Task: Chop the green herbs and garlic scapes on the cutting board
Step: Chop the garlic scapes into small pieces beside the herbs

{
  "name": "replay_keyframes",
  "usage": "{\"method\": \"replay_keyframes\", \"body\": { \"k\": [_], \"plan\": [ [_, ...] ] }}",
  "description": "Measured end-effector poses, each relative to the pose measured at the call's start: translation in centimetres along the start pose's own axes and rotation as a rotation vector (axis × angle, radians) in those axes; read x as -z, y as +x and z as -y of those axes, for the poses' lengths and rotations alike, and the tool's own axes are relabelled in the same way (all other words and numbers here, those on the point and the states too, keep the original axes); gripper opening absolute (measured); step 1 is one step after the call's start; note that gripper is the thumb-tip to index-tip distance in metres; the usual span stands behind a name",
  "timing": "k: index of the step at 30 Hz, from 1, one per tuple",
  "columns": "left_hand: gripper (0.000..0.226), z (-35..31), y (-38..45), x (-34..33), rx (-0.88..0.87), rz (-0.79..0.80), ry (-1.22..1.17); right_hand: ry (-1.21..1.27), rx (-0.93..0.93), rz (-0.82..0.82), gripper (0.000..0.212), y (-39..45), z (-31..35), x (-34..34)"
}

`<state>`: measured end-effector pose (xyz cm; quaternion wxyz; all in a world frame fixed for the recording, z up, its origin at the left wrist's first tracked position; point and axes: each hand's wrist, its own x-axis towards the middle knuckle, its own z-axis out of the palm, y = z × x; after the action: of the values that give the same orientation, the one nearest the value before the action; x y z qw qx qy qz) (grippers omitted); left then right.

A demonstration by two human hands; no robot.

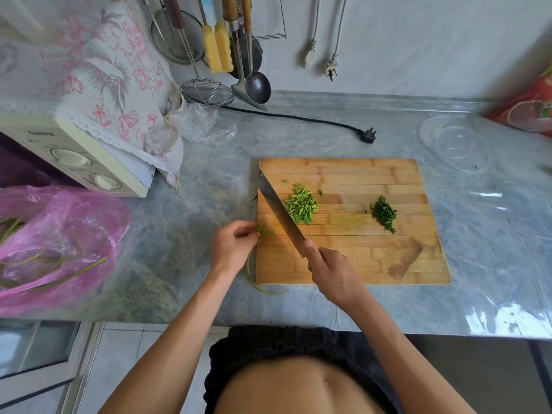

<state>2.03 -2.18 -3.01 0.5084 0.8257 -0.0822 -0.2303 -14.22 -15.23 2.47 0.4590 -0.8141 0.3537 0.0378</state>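
A wooden cutting board [373, 258] lies on the grey counter. On it sit a pile of light green chopped scape pieces [301, 206] and a smaller heap of dark green chopped herbs [384, 215]. My right hand [331, 271] grips the handle of a cleaver [279, 212], whose blade slants across the board's left part beside the scape pile. My left hand [233, 248] pinches thin scape ends [261, 230] at the board's left edge. Their long stems [254, 276] trail off the board toward the counter's front.
A pink plastic bag [56, 243] with more green stalks lies at the left, below a microwave [77, 156] draped with a floral cloth. A black plug and cord [366, 135] lie behind the board. Clear glass dishes [457, 144] sit at the right. Utensils [236, 52] hang on the wall.
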Motion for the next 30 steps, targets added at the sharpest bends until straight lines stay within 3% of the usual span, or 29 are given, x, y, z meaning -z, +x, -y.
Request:
{"method": "replay_keyframes", "body": {
  "k": [4,7,23,30],
  "plan": [
    [0.025,-0.5,-0.4,-0.1,-0.068,0.058,0.029,0.0,-0.009,-0.006,0.091,0.1,-0.3,0.1],
    [0.014,-0.8,-1.0,-0.9,-0.081,0.075,0.064,0.015,-0.025,-0.011,0.09,0.1,-0.6,0.3],
    [0.005,-2.8,-0.6,0.2,0.331,0.181,-0.363,0.045,-0.034,-0.019,0.092,-0.2,-1.4,0.7],
    [0.004,-2.7,-0.6,-0.1,0.255,0.133,-0.192,0.064,-0.05,-0.021,0.091,-0.3,-1.8,0.9]
  ]
}}
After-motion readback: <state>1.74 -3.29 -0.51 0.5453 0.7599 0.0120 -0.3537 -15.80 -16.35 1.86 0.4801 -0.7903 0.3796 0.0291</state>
